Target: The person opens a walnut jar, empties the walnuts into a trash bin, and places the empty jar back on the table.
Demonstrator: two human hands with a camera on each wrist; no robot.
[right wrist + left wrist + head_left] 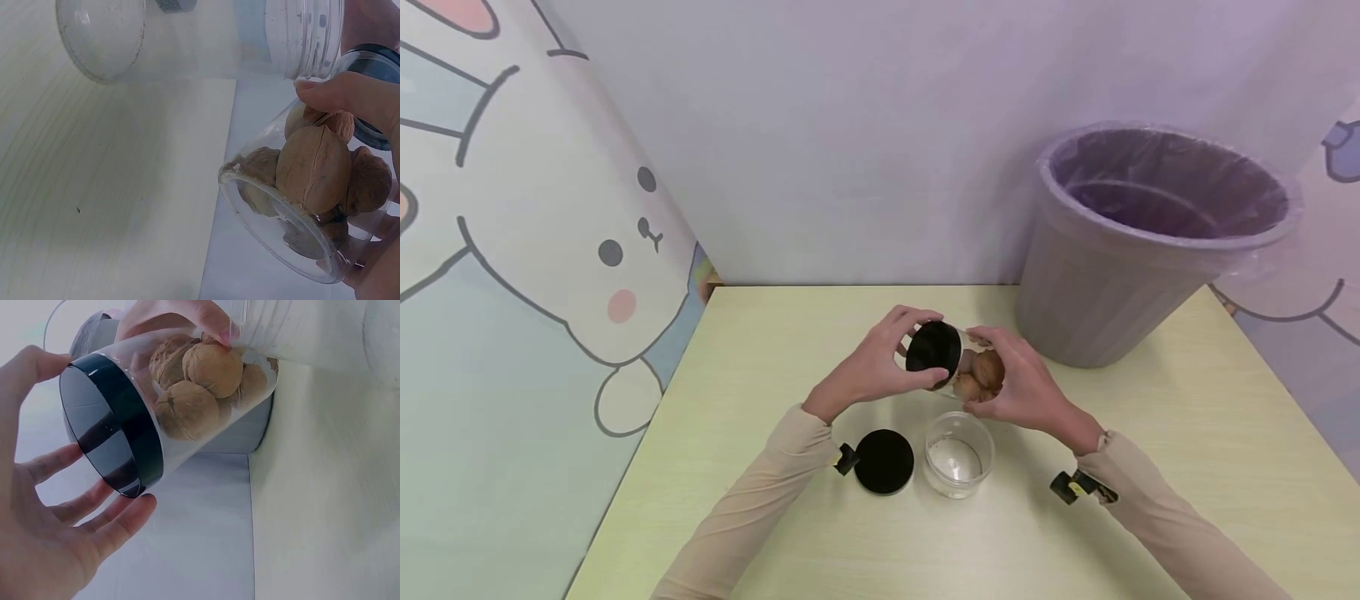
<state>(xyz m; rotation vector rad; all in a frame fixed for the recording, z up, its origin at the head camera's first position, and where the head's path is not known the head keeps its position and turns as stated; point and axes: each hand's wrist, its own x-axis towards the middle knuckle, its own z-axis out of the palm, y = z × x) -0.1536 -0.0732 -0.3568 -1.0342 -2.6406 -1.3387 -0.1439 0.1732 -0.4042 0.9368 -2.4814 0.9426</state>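
Observation:
A clear jar (pixel 262 381) with several walnuts (pixel 988 369) inside is held tilted above the table. My right hand (pixel 1026 379) grips the jar's body near its base, thumb on one side and fingers on the other. On the jar's mouth sits a black lid (pixel 934 354). The thumb and fingertips of my left hand (pixel 887 358) pinch that lid at its rim. Just below, an open clear jar (pixel 958 458) stands upright on the table with no walnuts in it. To its left a second black lid (pixel 884 461) lies flat.
A grey trash bin (pixel 1097 283) lined with a plastic bag stands at the back right of the pale wooden table (pixel 760 350). Behind the table rises a plain light wall (pixel 850 150); a cartoon-printed covering (pixel 550 292) hangs on the left.

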